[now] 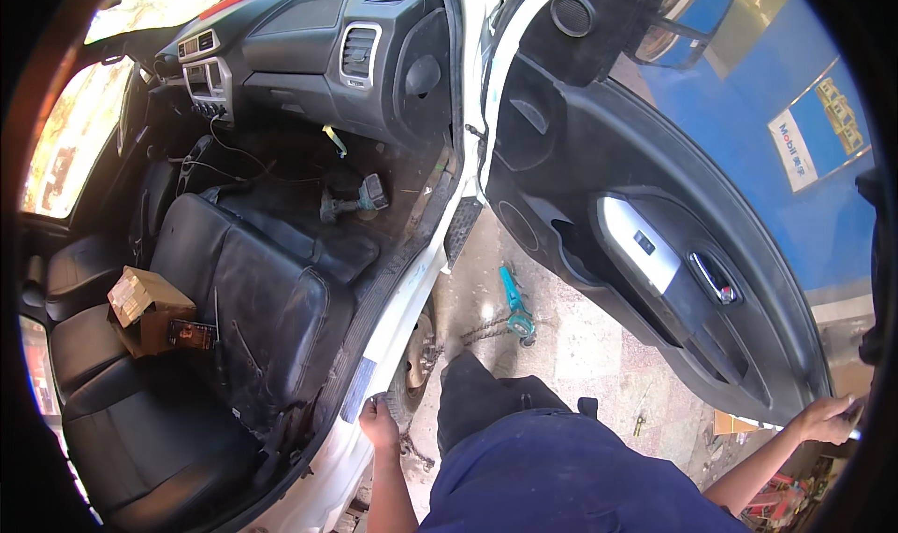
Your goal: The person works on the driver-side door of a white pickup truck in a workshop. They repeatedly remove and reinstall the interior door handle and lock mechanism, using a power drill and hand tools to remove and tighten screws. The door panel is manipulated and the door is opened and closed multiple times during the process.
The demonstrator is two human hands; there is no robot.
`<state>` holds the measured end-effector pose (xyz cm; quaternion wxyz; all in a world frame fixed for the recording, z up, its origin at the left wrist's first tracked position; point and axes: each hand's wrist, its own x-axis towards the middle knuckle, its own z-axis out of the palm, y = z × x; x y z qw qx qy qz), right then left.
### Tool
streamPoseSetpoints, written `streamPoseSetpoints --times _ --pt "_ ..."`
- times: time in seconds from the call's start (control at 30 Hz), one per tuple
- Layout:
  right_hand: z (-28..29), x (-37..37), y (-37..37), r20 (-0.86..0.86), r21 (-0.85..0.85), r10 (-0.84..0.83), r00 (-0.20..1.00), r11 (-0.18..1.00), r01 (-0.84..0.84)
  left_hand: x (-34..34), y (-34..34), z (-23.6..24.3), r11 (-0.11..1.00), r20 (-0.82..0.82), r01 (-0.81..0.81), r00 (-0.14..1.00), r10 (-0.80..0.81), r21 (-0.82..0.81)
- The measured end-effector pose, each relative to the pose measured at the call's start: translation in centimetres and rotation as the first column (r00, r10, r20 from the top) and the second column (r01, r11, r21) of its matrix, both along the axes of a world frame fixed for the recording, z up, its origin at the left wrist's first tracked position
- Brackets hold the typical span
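My left hand is closed, its fingers pinched together at the white door frame beside the seat. What the fingers hold, if anything, I cannot make out. Out to the far right, my right hand wraps round the rear edge of the open car door. The door has a black inner panel with a silver switch plate and a door handle. Left of me, the car's cabin shows a folded black seat back.
A teal and black cordless power tool lies on the cabin floor. An opened cardboard box rests on the seats. On the ground between car and door lies a teal tool. A blue wall panel stands beyond the door.
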<state>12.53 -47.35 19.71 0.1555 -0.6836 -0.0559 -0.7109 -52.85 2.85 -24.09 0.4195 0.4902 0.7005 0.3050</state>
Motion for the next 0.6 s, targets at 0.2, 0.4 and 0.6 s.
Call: streamPoseSetpoints --times 0.2,0.4,0.6 --pt "3.4 7.4 -19.5 -0.305 0.431 -0.225 0.925 0.834 0.345 -1.3 -2.7 -6.1 0.984 -0.108 0.095 0.988 -0.112 -0.151" --pt "3.4 4.2 -13.0 -0.053 0.791 0.643 0.764 0.494 -0.361 -6.3 -2.8 -4.3 0.952 -0.239 0.281 0.922 -0.303 -0.122" --pt "3.2 4.9 -17.2 0.041 0.923 0.751 0.659 0.223 -0.312 -15.0 -6.6 -1.1 0.929 -0.286 0.345 0.884 -0.371 -0.136"
